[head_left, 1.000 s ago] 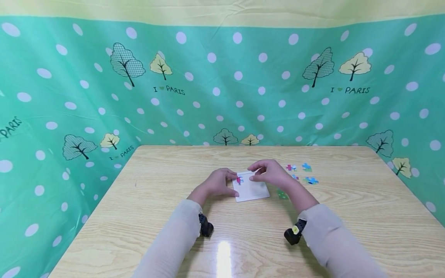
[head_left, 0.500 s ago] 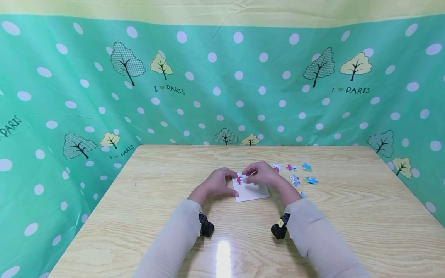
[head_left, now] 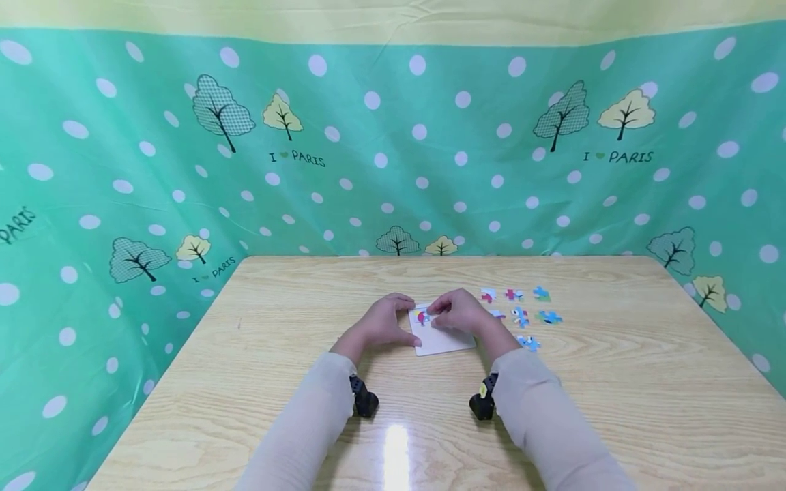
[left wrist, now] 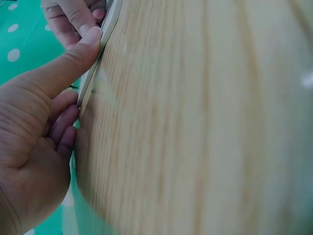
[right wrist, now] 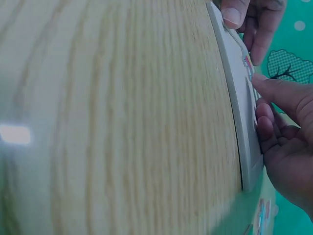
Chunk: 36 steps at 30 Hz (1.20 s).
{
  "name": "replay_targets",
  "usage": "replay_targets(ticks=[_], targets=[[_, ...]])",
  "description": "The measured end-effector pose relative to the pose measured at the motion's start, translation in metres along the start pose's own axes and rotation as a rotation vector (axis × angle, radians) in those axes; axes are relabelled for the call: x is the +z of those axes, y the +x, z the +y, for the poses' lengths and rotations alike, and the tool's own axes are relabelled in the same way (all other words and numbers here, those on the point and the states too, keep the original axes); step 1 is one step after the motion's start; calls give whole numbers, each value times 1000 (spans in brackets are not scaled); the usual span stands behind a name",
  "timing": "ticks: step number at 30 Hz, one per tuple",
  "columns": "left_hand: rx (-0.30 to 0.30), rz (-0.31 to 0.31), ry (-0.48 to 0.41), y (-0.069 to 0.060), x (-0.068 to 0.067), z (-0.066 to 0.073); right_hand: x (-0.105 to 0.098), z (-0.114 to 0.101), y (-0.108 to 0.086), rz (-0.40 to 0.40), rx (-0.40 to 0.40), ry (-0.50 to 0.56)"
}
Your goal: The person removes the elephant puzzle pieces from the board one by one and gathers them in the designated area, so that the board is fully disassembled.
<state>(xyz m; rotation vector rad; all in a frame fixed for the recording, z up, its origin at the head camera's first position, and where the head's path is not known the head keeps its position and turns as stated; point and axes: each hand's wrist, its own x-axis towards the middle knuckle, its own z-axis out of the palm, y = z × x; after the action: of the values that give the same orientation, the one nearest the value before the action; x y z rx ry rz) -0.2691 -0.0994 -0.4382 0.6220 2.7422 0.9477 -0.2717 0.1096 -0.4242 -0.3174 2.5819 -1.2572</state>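
Note:
A white puzzle tray [head_left: 451, 342] lies flat on the wooden table, with a red, yellow and blue puzzle piece [head_left: 421, 317] in its upper left corner. My left hand [head_left: 388, 321] grips the tray's left edge, thumb on the near side and fingers at the far corner; the left wrist view shows its thumb [left wrist: 73, 63] on the rim. Bent over the tray, my right hand [head_left: 457, 314] pinches a puzzle piece with thumb and fingertips close beside the placed one. That pinched piece is mostly hidden by the fingers; only a thin edge shows in the right wrist view.
Several loose puzzle pieces lie in rows right of the tray, among them a blue and green piece [head_left: 549, 318], a red and white piece [head_left: 488, 294] and a blue piece [head_left: 529, 343]. A polka-dot curtain [head_left: 393, 136] stands behind the table [head_left: 276, 409].
My right hand has moved left and slightly down over the tray, toward the placed piece, uncovering loose pieces on the right. My left hand stays on the tray's edge.

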Motion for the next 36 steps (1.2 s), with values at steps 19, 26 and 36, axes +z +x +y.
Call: replay_targets(ticks=[19,26,36], targets=[[5,-14,22,1,-1,0,8,5,2,38,-49,-57],[-6,-22,-12,0,0,0,6,8,-4,64,-24,7],[3,-16,18,1,1,0,1,13,-6,104,6,115]])
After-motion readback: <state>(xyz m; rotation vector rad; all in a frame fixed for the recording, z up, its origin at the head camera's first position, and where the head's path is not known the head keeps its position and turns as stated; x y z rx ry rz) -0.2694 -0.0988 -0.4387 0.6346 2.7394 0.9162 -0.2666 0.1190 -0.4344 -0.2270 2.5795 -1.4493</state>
